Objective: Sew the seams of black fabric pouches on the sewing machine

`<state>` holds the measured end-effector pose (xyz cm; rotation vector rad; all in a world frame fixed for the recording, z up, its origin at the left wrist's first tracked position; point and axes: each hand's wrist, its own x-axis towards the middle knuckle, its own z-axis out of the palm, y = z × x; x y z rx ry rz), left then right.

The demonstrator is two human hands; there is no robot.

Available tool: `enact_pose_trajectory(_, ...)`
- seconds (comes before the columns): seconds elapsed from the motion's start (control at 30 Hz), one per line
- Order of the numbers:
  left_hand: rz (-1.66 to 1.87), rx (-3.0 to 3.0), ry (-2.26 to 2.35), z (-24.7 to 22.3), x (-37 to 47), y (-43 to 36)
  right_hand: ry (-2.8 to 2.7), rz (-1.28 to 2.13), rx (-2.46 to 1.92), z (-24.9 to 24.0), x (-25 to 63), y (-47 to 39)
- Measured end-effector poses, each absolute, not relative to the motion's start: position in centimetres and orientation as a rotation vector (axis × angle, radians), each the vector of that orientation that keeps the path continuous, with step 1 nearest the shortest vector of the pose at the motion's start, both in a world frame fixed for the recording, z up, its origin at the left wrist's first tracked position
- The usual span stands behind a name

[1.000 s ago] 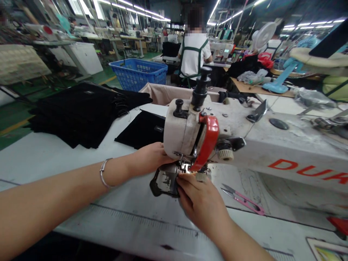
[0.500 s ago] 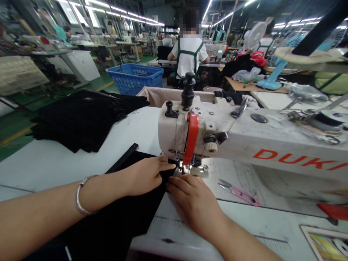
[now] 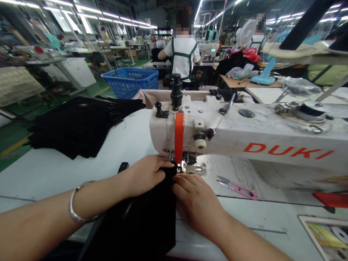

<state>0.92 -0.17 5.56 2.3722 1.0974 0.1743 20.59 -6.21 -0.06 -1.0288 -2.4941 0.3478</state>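
Note:
Black fabric [image 3: 152, 217] lies across the sewing machine's [image 3: 217, 127] bed and hangs toward the front edge of the table. My left hand [image 3: 148, 174] rests on top of it with the index finger stretched toward the needle area and the thumb apart. At the fabric's right edge, my right hand [image 3: 194, 194] has its fingers pressed together on the cloth; its thumb is hidden. Both sets of fingertips are close to the metal presser foot [image 3: 179, 169]. Pink-handled thread snips [image 3: 239, 188] lie on the bed, right of my right hand.
A stack of black cloth pieces [image 3: 73, 123] sits on the table's left side. Behind the machine stand a blue plastic basket [image 3: 130, 79] and a cloth-lined bin [image 3: 154, 96]. Another person [image 3: 185, 54] sits farther back, facing away. A red part [image 3: 330, 199] is at the right.
The black fabric has turned, its right edge now running nearly straight toward me. Both hands stayed on it near the presser foot. The whole view has shifted slightly.

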Motion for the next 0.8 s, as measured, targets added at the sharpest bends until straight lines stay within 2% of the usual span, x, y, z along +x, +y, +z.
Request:
enact_pose_trajectory(0.33,-0.029,2.614,1.135,4.9,2.8,-1.7,-2.478,0.416,-1.045,-0.3,21.2,-6.4)
enact_pose_trajectory(0.53,0.031,2.703,1.146,5.0,2.8,-2.1,-2.443,0.402,-1.016,-0.1,21.2,-6.1)
enact_pose_trajectory(0.67,0.061,2.726,1.110,4.6,0.4,-7.2,-2.463,0.404,-0.940,-0.4,21.0,-7.5)
enact_pose_trajectory(0.8,0.091,2.985,1.037,1.4,-2.4,-13.7,-2.372,0.189,-0.776,-3.2,20.5,-11.4)
